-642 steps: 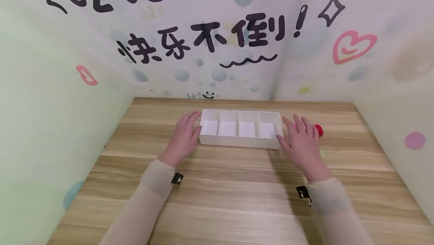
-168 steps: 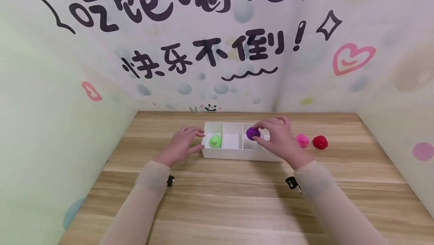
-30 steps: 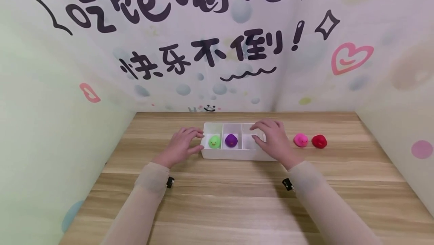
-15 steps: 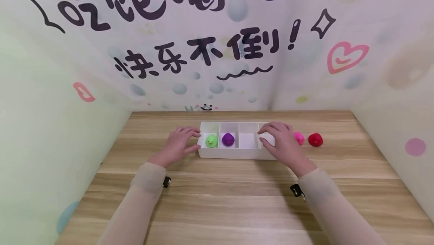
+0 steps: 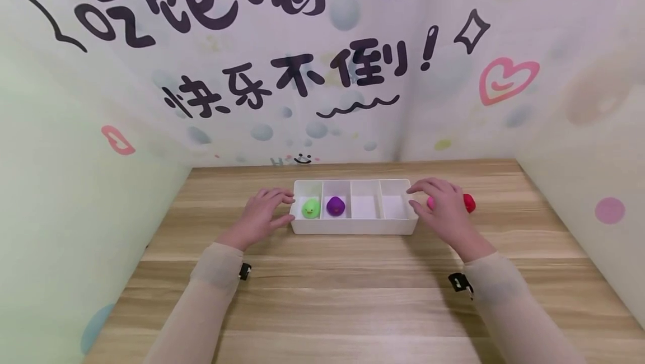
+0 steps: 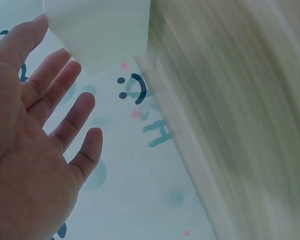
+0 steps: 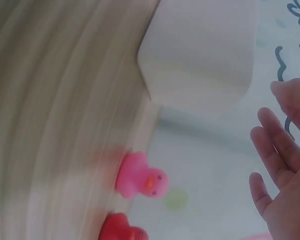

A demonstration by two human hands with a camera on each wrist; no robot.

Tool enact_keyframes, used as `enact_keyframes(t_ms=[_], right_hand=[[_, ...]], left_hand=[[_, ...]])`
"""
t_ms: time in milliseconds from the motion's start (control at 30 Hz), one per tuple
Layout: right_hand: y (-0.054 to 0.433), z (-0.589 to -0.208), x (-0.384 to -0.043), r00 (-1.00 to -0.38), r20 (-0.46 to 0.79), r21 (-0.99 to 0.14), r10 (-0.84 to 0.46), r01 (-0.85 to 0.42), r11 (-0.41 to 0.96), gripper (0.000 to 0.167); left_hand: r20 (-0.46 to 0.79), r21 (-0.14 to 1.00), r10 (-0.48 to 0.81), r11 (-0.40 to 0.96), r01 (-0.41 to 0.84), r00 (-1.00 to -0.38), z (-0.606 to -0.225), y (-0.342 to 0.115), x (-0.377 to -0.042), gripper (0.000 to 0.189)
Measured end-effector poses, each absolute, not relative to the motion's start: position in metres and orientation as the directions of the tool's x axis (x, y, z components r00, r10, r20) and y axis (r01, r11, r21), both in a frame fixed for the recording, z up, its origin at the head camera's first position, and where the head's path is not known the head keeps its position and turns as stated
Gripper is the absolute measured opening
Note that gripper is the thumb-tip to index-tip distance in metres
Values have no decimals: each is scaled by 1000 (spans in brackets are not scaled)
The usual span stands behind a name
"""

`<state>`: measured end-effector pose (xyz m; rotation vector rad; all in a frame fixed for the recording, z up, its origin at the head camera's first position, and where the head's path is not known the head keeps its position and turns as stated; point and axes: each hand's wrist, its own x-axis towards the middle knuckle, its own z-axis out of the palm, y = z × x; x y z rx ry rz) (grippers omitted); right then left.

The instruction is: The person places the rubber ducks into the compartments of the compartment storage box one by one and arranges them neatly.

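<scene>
A white box [image 5: 355,227] with several compartments in a row stands on the table. A green toy duck [image 5: 311,209] sits in its leftmost compartment and a purple toy duck [image 5: 335,206] in the one beside it. My left hand [image 5: 256,217] is at the box's left end, fingers loosely bent and fingertips at the wall. Just off the right end, my right hand [image 5: 445,213] is held with relaxed fingers and nothing in them. Behind that hand, partly hidden in the head view, are a pink toy duck [image 7: 140,177] and a red toy duck [image 7: 122,229].
The wood-grain table [image 5: 342,297] reaches back to a white cloth wall [image 5: 242,151] printed with black characters. Pale side walls [image 5: 579,157] border it left and right. The two loose ducks are close together to the right of the box.
The purple duck, earlier pinched by my right hand, now sits in the second compartment. My right hand has moved right, from above the box to past its end. The left hand keeps its place.
</scene>
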<state>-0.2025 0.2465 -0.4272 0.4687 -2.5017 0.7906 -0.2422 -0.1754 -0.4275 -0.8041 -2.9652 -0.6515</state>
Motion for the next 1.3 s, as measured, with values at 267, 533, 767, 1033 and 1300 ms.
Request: enact_keyframes(t_ms=[267,533,767,1033,1300], right_hand=[[270,-426,-195,-830,536,-446,-154,-433,783,21],[296,-429,-192,-861,497,-464,-113,-373,804,21],[315,-431,-189,-884,456,-439,-99,-320,840,29],[341,-438,-190,-918,389,-428,-82,-259,866,33],[356,-442,-196,-954,296,-417,-56,-181,891,34]], left_hand=[[108,394,485,780,485,-868,-425,-176,-244,39],[94,401,480,784,474,-872,-424,-177,-243,41],[94,398,480,785,475,-872,-423,-175,-241,41],[98,405,481,780,476,-871,-422,-175,-240,40],[102,402,483,779,481,-869,-424,-175,-240,40]])
